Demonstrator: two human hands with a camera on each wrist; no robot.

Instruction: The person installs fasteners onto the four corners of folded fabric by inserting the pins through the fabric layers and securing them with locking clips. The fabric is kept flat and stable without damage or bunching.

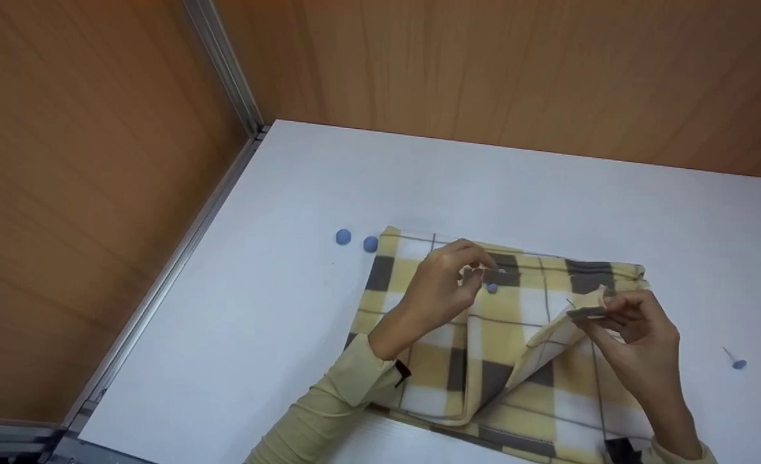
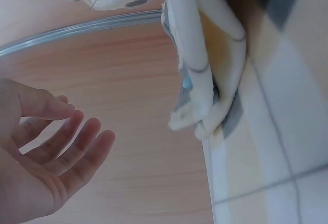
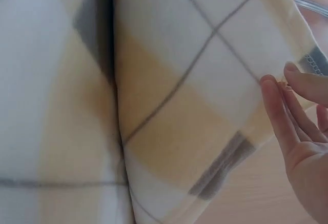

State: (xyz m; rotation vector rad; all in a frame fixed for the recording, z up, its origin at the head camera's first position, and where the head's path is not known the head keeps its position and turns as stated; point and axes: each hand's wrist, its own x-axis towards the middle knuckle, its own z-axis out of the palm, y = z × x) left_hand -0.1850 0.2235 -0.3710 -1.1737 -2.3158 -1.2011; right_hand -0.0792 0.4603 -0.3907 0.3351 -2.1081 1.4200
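A yellow, white and grey plaid fleece cloth [image 1: 502, 328] lies folded on the white table, a long flap of it raised toward the right. My right hand [image 1: 647, 341] pinches the edge of this flap between thumb and fingers; the right wrist view shows the grip on the cloth [image 3: 189, 106] close up. Over the cloth's upper part hovers my left hand [image 1: 441, 287], its fingers loosely bent. In the left wrist view that hand [image 2: 56, 152] holds nothing and is apart from the fabric. Near its fingertips a small blue round head [image 1: 491, 288] shows against the cloth.
Two blue round pieces [image 1: 343, 236] sit by the cloth's upper left corner, one beside its edge. A blue-headed pin [image 1: 739, 365] with a thin shaft lies on the table [image 1: 225, 309] at the right. Wooden panels [image 1: 483, 71] stand behind and to the left.
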